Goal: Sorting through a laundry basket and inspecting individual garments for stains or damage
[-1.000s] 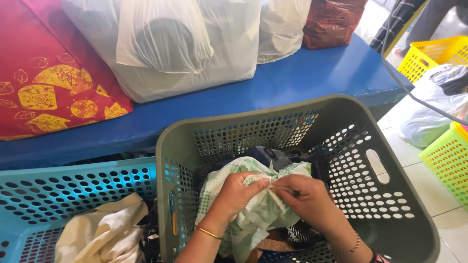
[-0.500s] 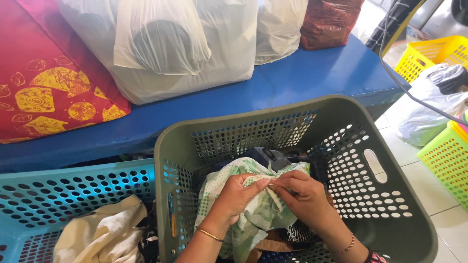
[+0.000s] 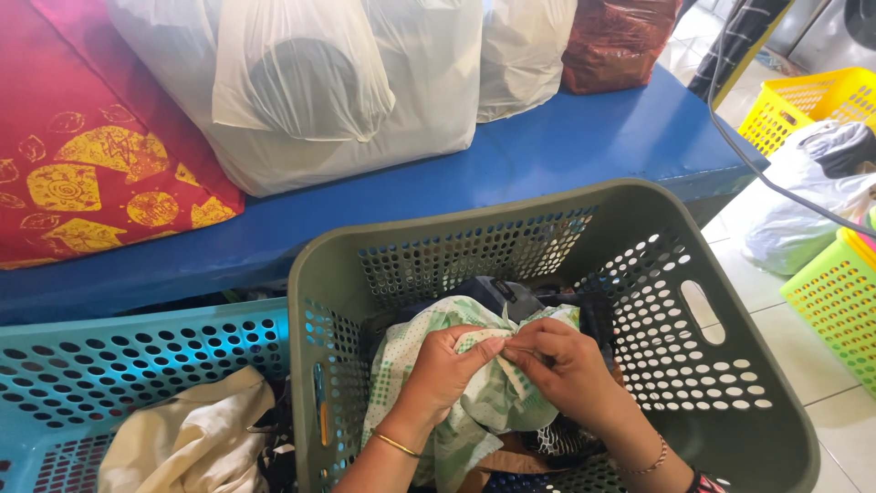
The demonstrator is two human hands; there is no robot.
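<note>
Spanning frame top: blue bench (image 3: pixel 584 155), carrying three white plastic sacks (image 3: pixel 347 100) and one red-brown sack (image 3: pixel 616 41). Baskets counted: one grey-green basket (image 3: pixel 730 365), one teal basket (image 3: pixel 109 365), one yellow, one lime. Green-dotted white garment (image 3: pixel 488 402) sits bunched inside grey-green basket, atop dark clothes. Left hand (image 3: pixel 447 365) and right hand (image 3: pixel 566 365), two total, both pinching same garment fold, fingertips touching. Risk: thin fabric slipping from pinch; hem snagging basket perforations.
</note>
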